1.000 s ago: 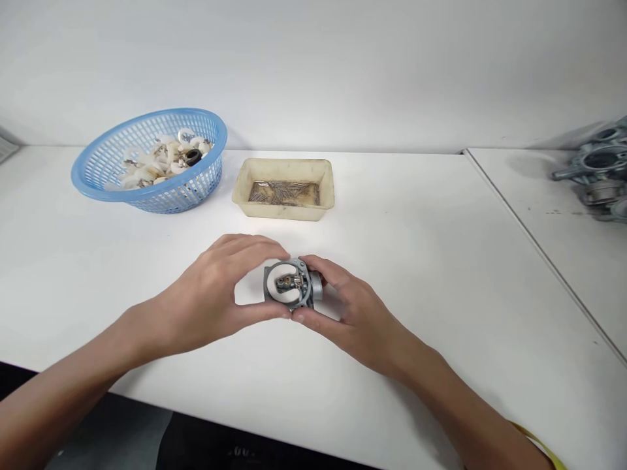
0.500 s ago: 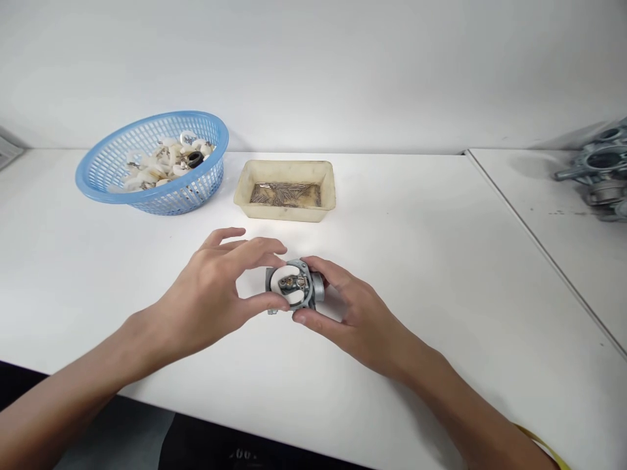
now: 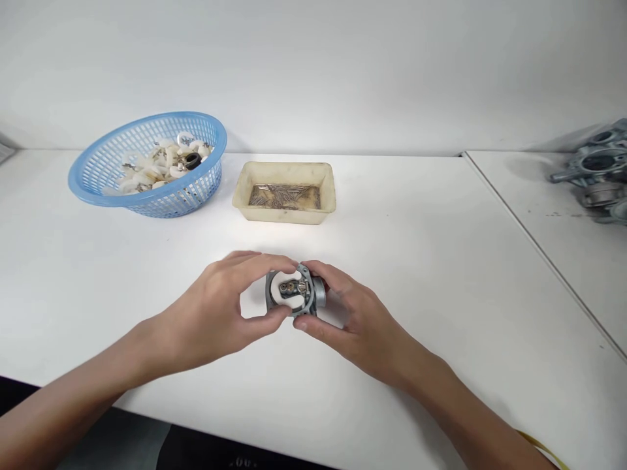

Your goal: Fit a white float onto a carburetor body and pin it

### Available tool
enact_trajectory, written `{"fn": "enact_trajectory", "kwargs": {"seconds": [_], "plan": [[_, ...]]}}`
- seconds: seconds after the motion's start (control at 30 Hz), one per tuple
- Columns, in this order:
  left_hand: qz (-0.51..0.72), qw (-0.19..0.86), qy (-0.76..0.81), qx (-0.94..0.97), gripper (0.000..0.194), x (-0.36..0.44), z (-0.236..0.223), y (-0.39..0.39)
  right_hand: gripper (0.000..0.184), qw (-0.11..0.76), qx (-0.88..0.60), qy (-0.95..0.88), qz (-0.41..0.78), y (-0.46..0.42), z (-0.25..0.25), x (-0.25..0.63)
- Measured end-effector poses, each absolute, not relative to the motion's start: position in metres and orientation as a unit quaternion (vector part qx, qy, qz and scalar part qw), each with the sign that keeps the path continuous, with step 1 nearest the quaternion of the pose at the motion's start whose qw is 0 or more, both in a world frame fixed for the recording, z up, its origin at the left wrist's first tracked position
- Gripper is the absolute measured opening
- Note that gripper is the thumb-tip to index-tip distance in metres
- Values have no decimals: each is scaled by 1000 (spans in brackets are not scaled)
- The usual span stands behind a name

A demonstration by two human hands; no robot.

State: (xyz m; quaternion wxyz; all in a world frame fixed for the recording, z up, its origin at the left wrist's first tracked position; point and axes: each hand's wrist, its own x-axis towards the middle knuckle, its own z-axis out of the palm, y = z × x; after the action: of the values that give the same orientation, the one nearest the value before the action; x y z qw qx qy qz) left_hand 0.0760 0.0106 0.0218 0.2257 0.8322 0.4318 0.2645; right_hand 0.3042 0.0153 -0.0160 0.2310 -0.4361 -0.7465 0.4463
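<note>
Curving inside a metal casting (image 3: 310, 291) is a smooth white insert (image 3: 275, 289)

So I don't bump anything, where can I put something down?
Bare white table: right of the cream rectangular plastic tray, up to the straight seam; also between the blue latticed plastic basket and the left hand. Crowded: at the round grey metal part in the right hand, and far right, by the grey metal pieces.

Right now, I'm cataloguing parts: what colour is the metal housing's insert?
White; the insert shows best in the head view.
</note>
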Motion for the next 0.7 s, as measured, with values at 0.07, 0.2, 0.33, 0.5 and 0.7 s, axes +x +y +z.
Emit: {"fn": "enact_trajectory", "kwargs": {"seconds": [0.07, 0.2, 0.33, 0.5, 0.7], "plan": [[284, 285, 430, 808, 41, 76, 17, 13, 50, 234, -442, -744, 445, 15, -18, 305], [305, 332, 418, 789, 46, 76, 11, 18, 55, 230, -457, -739, 438, 14, -17, 305], [312, 384, 418, 762, 41, 75, 8, 19, 51, 233, -451, -749, 426, 14, -14, 305], [333, 442, 411, 724, 43, 75, 0, 21, 54, 231, -455, -754, 414, 14, -16, 306], [355, 478, 386, 705, 42, 74, -11, 20, 57, 232, -462, -751, 411, 13, -16, 305]]}}
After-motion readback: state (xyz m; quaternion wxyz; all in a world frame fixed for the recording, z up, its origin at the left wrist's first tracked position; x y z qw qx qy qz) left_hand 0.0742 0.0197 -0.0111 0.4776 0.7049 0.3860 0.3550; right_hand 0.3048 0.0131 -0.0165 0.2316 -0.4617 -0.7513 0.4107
